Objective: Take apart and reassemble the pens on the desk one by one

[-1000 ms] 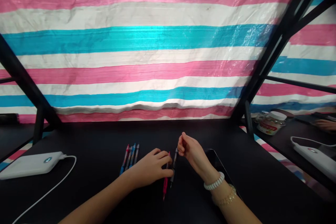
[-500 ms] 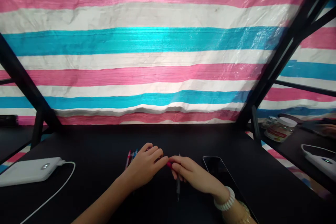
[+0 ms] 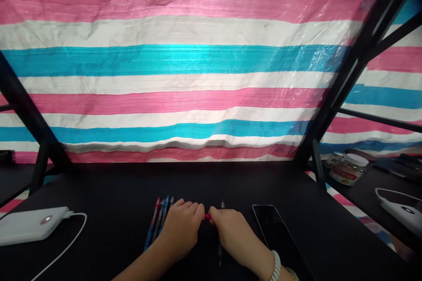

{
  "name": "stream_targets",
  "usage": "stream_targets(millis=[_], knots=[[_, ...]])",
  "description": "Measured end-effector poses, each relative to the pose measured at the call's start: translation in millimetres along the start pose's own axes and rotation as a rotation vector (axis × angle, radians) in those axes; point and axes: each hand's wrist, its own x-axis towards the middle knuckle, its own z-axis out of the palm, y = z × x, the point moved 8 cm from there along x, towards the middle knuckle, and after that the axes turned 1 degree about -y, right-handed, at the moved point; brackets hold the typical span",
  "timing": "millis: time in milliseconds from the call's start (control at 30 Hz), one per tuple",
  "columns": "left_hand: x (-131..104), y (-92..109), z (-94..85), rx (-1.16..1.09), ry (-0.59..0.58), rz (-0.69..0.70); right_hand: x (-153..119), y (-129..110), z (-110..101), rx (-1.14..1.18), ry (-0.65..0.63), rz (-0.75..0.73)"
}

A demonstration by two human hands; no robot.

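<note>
Both fists meet near the front middle of the black desk (image 3: 108, 193), with a small gap between them. In that gap shows a short bit of a thin red pen-like piece (image 3: 207, 216); the rest of it is hidden in the fingers. My left hand (image 3: 183, 230) is closed round its left end, and my right hand (image 3: 232, 230) pinches the right end. Several pens (image 3: 154, 221), red, blue and dark, lie side by side left of my left hand. A slim grey pen (image 3: 220, 254) lies on the desk, partly covered by my right hand.
A dark-screened phone (image 3: 277, 228) lies under and beside my right forearm. At the left is a white power bank (image 3: 29, 227) with a white cable (image 3: 69, 238). Black metal struts (image 3: 329, 114) flank a striped plastic sheet (image 3: 184, 59). A white-lidded jar (image 3: 349, 170) stands on a neighbouring desk.
My hands have drawn into tighter fists, with my right hand rolled knuckles-up around the red piece. More of the pens at the left now shows. The view has shifted slightly.
</note>
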Motion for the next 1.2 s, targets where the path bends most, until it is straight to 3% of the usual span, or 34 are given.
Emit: stream_targets(millis=[133, 333, 533, 667, 833, 933, 1200], knots=[[0.6, -6.2, -1.5, -0.046, -0.037, -0.056, 1.9, -3.5, -2.1, -0.122, 0.076, -0.037], [-2.1, -7.4, -25.7, -0.075, 0.088, -0.032, -2.0, -13.0, -16.7, -0.083, 0.241, -0.140], [-11.0, -9.4, -27.5, -0.086, 0.063, -0.113, -10.8, -26.9, -18.0, -0.129, 0.357, -0.267], [-12.4, -8.3, -37.0, -0.084, 0.207, -0.064, -9.9, -4.9, -28.4, 0.345, 0.388, -0.085], [-13.7, 0.9, -45.9, -0.023, 0.349, 0.052, 0.1, 28.2, 4.6, 0.907, 0.120, 0.240], [-13.9, 6.6, -45.7, 0.006, 0.361, 0.089, 4.2, 31.7, 10.8, 0.942, 0.107, 0.239], [-15.8, 3.3, -38.4, -0.088, 0.326, 0.036, -4.7, 25.1, -15.0, 0.613, 0.379, 0.177]])
